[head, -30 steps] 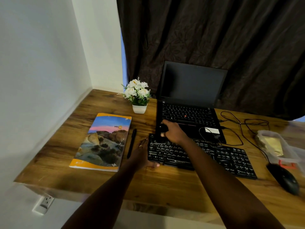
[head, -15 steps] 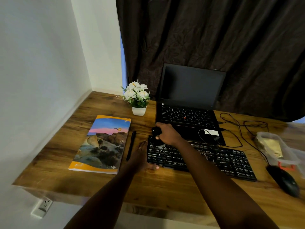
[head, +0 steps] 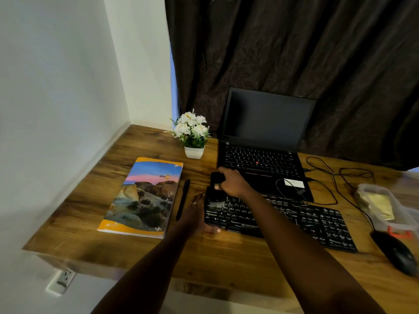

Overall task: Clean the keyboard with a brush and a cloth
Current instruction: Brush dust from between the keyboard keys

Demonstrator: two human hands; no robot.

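Note:
A black external keyboard [head: 294,220] lies on the wooden desk [head: 226,264] in front of an open laptop [head: 263,141]. My right hand [head: 233,183] grips a black brush [head: 216,189] whose pale bristles touch the keys at the keyboard's far left end. My left hand [head: 195,217] holds the keyboard's left edge, thumb at the front corner and fingers along the side. No cloth is in view.
A colourful book [head: 145,196] and a black pen [head: 183,199] lie left of the keyboard. A white flower pot [head: 193,137] stands behind them. On the right are black cables [head: 335,175], a plastic bag with a gold packet [head: 383,205] and a black mouse [head: 395,252].
My right hand has moved the brush slightly left, over the keyboard's left end, bristles down on the keys. My left hand stays on the keyboard's left edge.

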